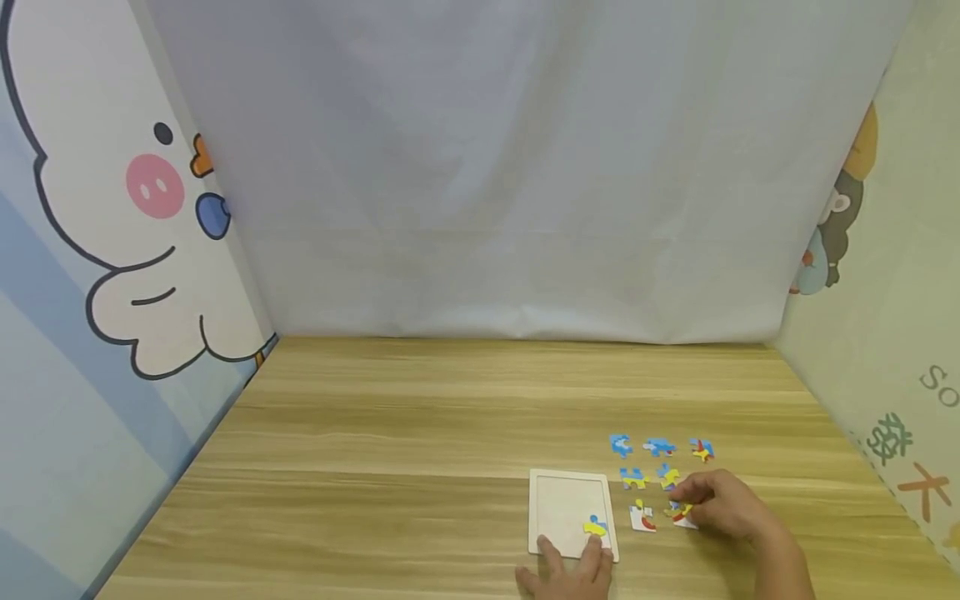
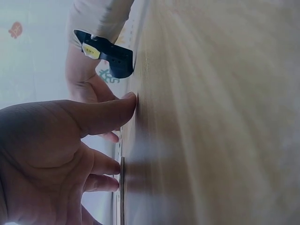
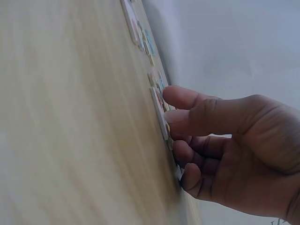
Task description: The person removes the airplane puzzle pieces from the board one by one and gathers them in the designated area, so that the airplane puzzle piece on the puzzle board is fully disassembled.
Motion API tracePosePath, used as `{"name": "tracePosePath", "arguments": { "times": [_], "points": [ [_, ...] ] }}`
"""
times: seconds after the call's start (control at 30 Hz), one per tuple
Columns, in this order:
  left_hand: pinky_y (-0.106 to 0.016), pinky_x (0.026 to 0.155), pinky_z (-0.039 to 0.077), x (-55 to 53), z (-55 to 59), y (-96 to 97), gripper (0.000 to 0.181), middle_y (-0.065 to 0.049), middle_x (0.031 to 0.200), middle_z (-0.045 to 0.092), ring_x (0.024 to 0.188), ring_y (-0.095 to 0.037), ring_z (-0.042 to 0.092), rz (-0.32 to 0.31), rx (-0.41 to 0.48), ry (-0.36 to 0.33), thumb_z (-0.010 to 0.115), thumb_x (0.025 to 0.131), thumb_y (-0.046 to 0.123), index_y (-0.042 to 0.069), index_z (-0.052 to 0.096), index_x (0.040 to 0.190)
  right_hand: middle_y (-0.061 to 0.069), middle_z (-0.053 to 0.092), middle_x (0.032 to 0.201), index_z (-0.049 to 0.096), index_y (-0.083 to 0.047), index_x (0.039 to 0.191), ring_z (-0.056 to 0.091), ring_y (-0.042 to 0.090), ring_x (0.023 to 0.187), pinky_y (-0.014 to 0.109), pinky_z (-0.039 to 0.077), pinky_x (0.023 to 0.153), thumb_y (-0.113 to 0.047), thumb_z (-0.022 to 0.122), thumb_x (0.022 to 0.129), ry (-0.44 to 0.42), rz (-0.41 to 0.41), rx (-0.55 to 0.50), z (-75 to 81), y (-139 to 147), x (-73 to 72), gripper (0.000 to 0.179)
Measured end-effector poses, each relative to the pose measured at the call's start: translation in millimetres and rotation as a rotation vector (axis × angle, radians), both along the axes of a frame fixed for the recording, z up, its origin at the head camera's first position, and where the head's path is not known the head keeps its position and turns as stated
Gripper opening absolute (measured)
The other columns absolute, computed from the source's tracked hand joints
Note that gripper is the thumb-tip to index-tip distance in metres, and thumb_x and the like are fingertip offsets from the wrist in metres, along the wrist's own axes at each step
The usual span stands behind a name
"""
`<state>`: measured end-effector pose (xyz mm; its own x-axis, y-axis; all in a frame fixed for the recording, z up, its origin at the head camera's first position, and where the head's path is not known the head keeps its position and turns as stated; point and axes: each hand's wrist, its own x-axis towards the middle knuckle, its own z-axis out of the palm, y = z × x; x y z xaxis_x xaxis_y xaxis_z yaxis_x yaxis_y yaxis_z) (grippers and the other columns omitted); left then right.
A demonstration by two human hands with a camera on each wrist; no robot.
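Observation:
My left hand (image 1: 573, 575) rests along the near edge of a square wooden puzzle tray (image 1: 534, 510), fingers fairly straight. Inside the tray's lower right corner lies a yellow, blue and white puzzle piece (image 1: 595, 528), beside the fingertips. To the right of the tray, my right hand (image 1: 727, 504) has its fingers curled at a white, red and yellow puzzle piece (image 1: 684, 522). In the right wrist view, thumb and index finger pinch at this piece (image 3: 158, 112), which lies at the tabletop. The hand covers part of it.
Several other pieces lie in rows right of the tray: a red and white piece (image 1: 642, 518), yellow and blue pieces (image 1: 634, 479), and blue ones (image 1: 660, 447) at the back. A grey-white curtain (image 1: 480, 208) hangs behind the wooden table (image 1: 360, 467). Printed walls flank both sides.

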<state>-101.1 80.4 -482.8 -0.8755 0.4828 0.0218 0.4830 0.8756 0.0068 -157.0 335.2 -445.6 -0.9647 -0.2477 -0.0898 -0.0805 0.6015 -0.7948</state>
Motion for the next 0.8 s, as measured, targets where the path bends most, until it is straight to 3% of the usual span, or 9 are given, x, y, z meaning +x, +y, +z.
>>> {"name": "tracePosePath", "arguments": {
  "times": [0.3, 0.37, 0.6, 0.8],
  "points": [
    [-0.062, 0.076, 0.039, 1.2, 5.1, -6.2, 0.057, 0.018, 0.136, 0.039, 0.110, -0.039, 0.048, -0.048, -0.069, 0.056, 0.051, 0.076, 0.069, 0.042, 0.054, 0.126, 0.007, 0.060, 0.088, 0.066, 0.001, 0.096, 0.053, 0.021, 0.081, 0.035, 0.046, 0.070, 0.006, 0.064, 0.072, 0.049, -0.132, 0.095, 9.9, -12.9, 6.9, 0.024],
    [-0.062, 0.078, 0.041, -0.9, 8.6, -8.2, 0.054, 0.014, 0.135, 0.042, 0.111, -0.038, 0.048, -0.061, -0.038, 0.043, 0.056, 0.077, 0.064, 0.040, 0.056, 0.125, 0.007, 0.058, 0.087, 0.065, 0.001, 0.098, 0.053, 0.020, 0.079, 0.032, 0.047, 0.068, 0.004, 0.064, 0.076, 0.065, -0.140, 0.082, 11.9, -17.6, 7.9, 0.022],
    [-0.053, 0.086, 0.042, -24.9, 35.2, -26.1, 0.062, -0.004, 0.130, 0.046, 0.118, -0.034, 0.042, -0.151, 0.093, -0.167, 0.068, 0.074, 0.055, 0.026, 0.055, 0.128, 0.013, 0.060, 0.091, 0.059, 0.009, 0.106, 0.054, 0.017, 0.076, 0.026, 0.049, 0.065, -0.005, 0.062, 0.087, 0.072, -0.079, -0.108, 13.2, -37.2, 14.4, 0.023],
    [-0.040, 0.084, 0.045, -40.7, 38.7, -43.6, 0.048, -0.004, 0.122, 0.051, 0.112, -0.024, 0.047, -0.196, 0.245, -0.153, 0.069, 0.081, 0.042, 0.017, 0.059, 0.120, 0.009, 0.061, 0.090, 0.060, 0.006, 0.107, 0.055, 0.019, 0.078, 0.027, 0.048, 0.065, -0.012, 0.064, 0.087, 0.047, -0.109, -0.136, 8.6, -55.6, 18.4, 0.027]
  ]
}}
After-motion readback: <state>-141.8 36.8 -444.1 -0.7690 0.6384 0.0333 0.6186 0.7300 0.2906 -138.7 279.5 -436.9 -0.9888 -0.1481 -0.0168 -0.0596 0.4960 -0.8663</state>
